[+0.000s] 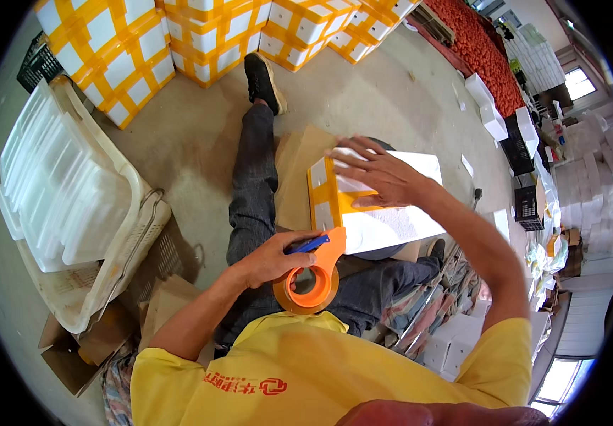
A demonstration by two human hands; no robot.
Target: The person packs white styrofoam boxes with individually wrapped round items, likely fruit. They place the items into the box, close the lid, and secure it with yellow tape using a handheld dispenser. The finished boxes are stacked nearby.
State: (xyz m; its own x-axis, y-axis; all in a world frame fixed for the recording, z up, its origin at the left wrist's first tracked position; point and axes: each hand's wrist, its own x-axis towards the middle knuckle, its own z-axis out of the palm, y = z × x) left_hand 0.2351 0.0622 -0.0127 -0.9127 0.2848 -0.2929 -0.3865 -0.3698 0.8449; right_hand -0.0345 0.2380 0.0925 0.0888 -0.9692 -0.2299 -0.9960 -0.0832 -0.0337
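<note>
My left hand (277, 259) grips an orange tape dispenser (329, 258) loaded with a roll of brown-yellow packing tape (306, 309). A slim blue object (307, 245), its exact kind unclear, is held against the dispenser by the same hand. Before me, between my legs, is a white foam box (391, 229) with yellow tape bands along its left end. The dispenser's tip is close to the box's near left corner. My right hand (378, 173), slightly blurred, is spread over the top of the box near the taped end and holds nothing.
Foam boxes (208, 40) wrapped in yellow tape are stacked ahead. At left, a plastic basket (149, 213) holds white foam lids (67, 186). A cardboard box (85, 341) is below it. Black crates (529, 207) and a large heap of reddish produce (477, 42) are at right.
</note>
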